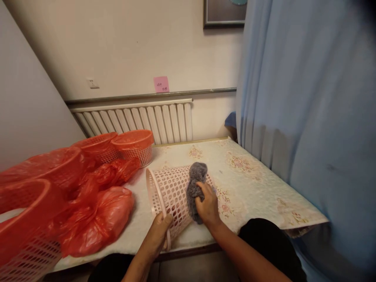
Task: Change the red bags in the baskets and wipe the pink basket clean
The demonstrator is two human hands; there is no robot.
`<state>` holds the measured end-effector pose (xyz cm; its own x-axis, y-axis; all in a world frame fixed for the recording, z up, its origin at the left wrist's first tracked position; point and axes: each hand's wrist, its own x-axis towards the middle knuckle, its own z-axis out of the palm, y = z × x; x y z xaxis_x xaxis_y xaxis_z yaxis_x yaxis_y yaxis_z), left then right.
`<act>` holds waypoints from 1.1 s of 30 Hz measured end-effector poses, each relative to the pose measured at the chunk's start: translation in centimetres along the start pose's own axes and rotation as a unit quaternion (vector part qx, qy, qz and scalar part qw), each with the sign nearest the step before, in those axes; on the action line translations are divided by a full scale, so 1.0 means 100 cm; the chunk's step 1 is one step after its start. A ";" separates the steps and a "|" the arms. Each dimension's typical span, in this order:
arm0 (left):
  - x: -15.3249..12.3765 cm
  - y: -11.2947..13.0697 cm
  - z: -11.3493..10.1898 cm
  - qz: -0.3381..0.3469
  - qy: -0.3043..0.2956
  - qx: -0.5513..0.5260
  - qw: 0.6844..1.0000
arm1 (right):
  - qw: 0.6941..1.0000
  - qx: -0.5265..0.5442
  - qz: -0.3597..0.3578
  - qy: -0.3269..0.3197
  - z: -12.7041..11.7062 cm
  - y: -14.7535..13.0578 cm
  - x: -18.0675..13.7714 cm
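Note:
A pale pink perforated plastic basket [173, 184] lies on its side on the flower-patterned table cover, its open end facing left. My left hand [160, 231] grips the basket's rim at the near side, thumb on the outside. My right hand [209, 203] is closed around a fuzzy grey cloth [195, 192] and presses it against the basket's side near the base. Part of the cloth is hidden behind my fingers.
Several baskets lined with red plastic bags [133, 143] stand along the left side. Crumpled red bags [100, 219] lie between them and my basket. A blue curtain [293, 117] hangs at the right. A white radiator [141, 119] runs along the wall behind the table [252, 196].

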<state>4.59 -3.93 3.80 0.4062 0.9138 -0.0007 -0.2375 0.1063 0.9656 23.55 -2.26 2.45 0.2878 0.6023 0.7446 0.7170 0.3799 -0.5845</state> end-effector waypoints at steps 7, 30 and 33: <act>-0.002 0.010 0.014 0.001 0.100 -0.057 0.993 | 0.971 0.092 -0.201 -0.086 -0.007 -0.061 -0.041; -0.008 -0.004 -0.006 0.006 -0.011 0.129 0.992 | 0.992 -0.029 0.119 0.038 0.002 0.049 0.016; -0.006 -0.001 -0.004 0.029 -0.038 0.106 0.993 | 0.999 -0.004 0.027 0.016 0.005 0.028 0.004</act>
<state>4.00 -4.29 3.59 0.4643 0.8830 0.0685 -0.0746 -0.0381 0.9965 25.30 -0.57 0.97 0.3469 0.5984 0.7222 0.7052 0.3412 -0.6215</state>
